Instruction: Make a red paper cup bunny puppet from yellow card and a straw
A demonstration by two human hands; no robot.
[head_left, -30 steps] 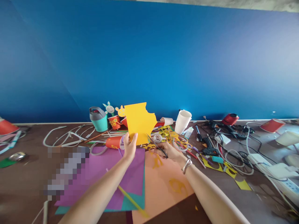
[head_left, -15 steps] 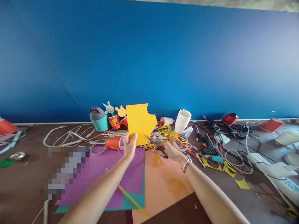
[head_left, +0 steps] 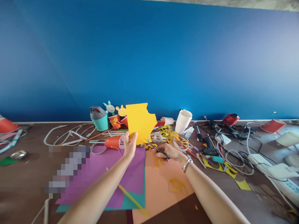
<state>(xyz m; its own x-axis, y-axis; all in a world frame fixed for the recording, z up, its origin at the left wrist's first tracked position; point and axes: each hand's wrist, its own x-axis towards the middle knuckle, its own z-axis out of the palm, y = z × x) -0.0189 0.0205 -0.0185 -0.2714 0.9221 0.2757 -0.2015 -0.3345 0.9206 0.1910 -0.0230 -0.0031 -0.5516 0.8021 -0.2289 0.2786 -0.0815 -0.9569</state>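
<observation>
Left hand (head_left: 130,145) pinching the yellow sheet (head_left: 141,121) by its near edge, a sound hold for light, probably bendy card; right hand (head_left: 171,151) clasping scissors (head_left: 165,153)!

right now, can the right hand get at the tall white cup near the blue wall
Probably yes: the tall white cup stands beyond the right hand, with only low clutter between them. That hand holds scissors, though, which would likely need putting down first.
</observation>
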